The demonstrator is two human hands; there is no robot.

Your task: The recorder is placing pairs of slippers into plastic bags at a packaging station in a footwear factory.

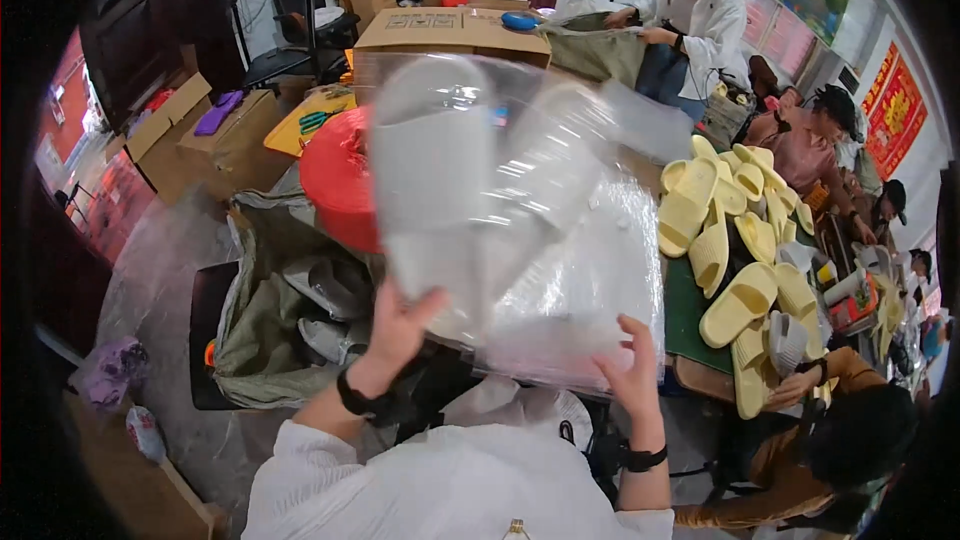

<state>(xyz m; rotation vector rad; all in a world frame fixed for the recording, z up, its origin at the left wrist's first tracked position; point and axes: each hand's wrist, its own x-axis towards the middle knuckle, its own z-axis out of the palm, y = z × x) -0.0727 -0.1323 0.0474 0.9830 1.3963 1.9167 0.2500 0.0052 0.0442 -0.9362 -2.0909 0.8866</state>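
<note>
A pair of pale grey slippers (432, 155), blurred by motion and apparently in a clear plastic bag, is raised in front of me. My left hand (398, 332) grips their near end, with its thumb in front and some fingers hidden. Close to the near right edge of the plastic is my right hand (632, 372), its fingers apart and curved; no firm grip shows. Beneath the slippers, a stack of clear plastic bags (610, 270) covers the table. A red roll of twine (335, 180) sits left of the slippers.
An olive woven sack (250, 340) at left holds bagged grey slippers. Yellow slippers (740, 305) are heaped on the right-hand table, where a co-worker's hand (795, 385) touches a grey one. A large carton (450, 30) stands ahead; another person (700, 30) handles a sack behind it.
</note>
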